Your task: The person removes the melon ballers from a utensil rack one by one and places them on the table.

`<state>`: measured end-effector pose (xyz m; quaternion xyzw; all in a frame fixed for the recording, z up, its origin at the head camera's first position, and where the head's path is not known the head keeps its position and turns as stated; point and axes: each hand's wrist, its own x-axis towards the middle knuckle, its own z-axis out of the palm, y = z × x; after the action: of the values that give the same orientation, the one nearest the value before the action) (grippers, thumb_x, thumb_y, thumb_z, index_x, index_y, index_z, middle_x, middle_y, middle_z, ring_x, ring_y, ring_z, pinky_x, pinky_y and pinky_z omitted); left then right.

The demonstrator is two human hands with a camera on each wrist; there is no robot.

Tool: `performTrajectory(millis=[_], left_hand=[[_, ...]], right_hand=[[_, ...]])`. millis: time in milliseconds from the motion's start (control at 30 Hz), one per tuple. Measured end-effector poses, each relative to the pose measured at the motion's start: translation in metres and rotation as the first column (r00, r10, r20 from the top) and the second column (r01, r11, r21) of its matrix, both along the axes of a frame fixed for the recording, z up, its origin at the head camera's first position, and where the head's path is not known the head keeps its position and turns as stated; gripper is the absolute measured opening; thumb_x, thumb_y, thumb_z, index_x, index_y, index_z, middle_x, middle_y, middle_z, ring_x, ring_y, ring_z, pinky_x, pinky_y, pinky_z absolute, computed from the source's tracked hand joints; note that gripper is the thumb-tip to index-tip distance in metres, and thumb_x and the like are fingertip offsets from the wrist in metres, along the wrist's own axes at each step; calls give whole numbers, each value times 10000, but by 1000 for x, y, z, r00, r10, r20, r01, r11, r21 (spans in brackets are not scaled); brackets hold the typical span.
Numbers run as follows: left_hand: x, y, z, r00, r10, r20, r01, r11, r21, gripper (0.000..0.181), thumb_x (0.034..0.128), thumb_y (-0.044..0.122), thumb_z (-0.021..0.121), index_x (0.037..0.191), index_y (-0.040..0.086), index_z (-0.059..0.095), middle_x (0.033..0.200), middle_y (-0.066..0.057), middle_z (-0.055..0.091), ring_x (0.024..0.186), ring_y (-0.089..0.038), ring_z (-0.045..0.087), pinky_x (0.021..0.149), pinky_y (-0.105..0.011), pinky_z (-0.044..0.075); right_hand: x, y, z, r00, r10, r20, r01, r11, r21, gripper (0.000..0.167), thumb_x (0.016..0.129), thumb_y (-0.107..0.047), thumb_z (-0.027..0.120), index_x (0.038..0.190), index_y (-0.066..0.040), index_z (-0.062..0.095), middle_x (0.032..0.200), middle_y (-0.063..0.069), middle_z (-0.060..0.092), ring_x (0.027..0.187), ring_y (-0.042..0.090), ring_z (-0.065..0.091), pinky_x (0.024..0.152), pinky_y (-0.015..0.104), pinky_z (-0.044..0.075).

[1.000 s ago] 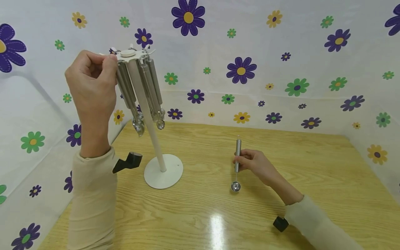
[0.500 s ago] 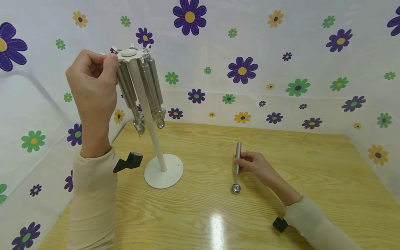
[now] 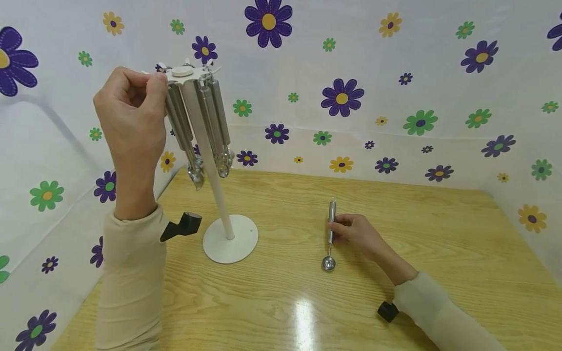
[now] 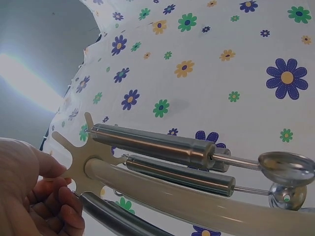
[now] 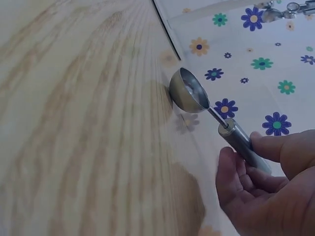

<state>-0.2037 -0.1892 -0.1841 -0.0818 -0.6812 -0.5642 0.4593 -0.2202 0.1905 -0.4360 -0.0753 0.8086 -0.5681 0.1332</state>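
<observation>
A white utensil stand (image 3: 217, 195) with a round base rises at the left of the wooden table. Several steel-handled utensils (image 3: 215, 114) hang from its star-shaped top. My left hand (image 3: 133, 109) pinches one arm of that top between thumb and fingers, as the left wrist view shows. Right of the stand, my right hand (image 3: 357, 234) holds a steel melon baller (image 3: 331, 212) by its handle. The baller's round bowl (image 5: 189, 91) points down toward my side, very close to or touching the tabletop. My curled fingers hide part of the handle.
The wooden tabletop (image 3: 272, 292) stretches in front and to the right. A white flower-print cloth (image 3: 298, 58) walls in the back and both sides. Black wrist mounts (image 3: 186, 224) stick out from both sleeves.
My right hand has moved slightly toward me and to the left with the melon baller, its bowl now lower. My left hand keeps its hold on the stand.
</observation>
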Motion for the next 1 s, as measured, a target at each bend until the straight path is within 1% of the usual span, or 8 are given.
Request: performTrajectory(millis=[100,167,267,367,467,567,700,1000], left_hand=[[0,1,1,1000,-1,-3,1,1000,2,125,986,128,651,877,100,705,777,35,604,656,-98,512,655,-231,420],[0,2,1,1000,-3,-4,3,1000,1,127,985,124,651,872,102,703,773,37,602,652,-97,509,651,-229,418],[0,3,2,1000,-11,-9,11,1000,6,131,983,114,649,864,96,702,757,35,597,641,-95,501,640,-224,407],[0,3,3,1000,-17,-11,17,1000,8,130,982,111,647,866,90,703,754,31,600,637,-95,499,637,-223,402],[-1,3,3,1000,-4,-2,4,1000,-4,126,987,129,649,875,109,702,774,39,602,658,-99,499,647,-229,403],[-1,3,3,1000,11,8,-11,1000,-19,120,993,152,650,888,129,702,799,49,599,685,-102,500,662,-234,407],[-2,3,2,1000,4,3,-4,1000,-16,119,992,148,651,893,115,706,801,44,604,684,-104,506,666,-236,413],[1,2,1,1000,3,2,-3,1000,5,130,994,121,640,875,115,692,799,36,620,660,-98,519,664,-231,431]], right_hand=[[-2,-2,-2,999,-38,1,38,997,60,311,1047,-172,634,1191,101,664,884,90,676,785,172,603,659,243,524],[-3,-4,-5,998,-57,6,56,995,86,319,1046,-188,638,1187,97,667,833,69,657,755,165,578,623,238,490],[-4,-7,-8,996,-92,14,90,991,95,332,1039,-190,651,1196,102,668,806,49,660,736,141,591,618,230,500],[-4,-10,-10,993,-115,-1,115,989,93,332,1028,-170,662,1188,120,671,778,48,664,708,128,601,605,226,508],[-3,-12,-11,992,-124,-25,126,988,92,295,1021,-135,663,1137,135,683,740,53,657,670,124,597,576,225,511],[-2,-15,-9,990,-134,-40,138,985,107,241,1014,-110,664,1062,124,703,699,50,644,627,123,585,544,224,505],[-2,-17,-7,988,-146,-56,152,980,132,209,1004,-101,672,996,102,718,669,48,638,588,121,574,518,222,496],[-2,-21,-8,987,-153,-57,161,973,164,204,996,-102,687,1013,98,720,693,70,657,596,122,594,528,224,508]])
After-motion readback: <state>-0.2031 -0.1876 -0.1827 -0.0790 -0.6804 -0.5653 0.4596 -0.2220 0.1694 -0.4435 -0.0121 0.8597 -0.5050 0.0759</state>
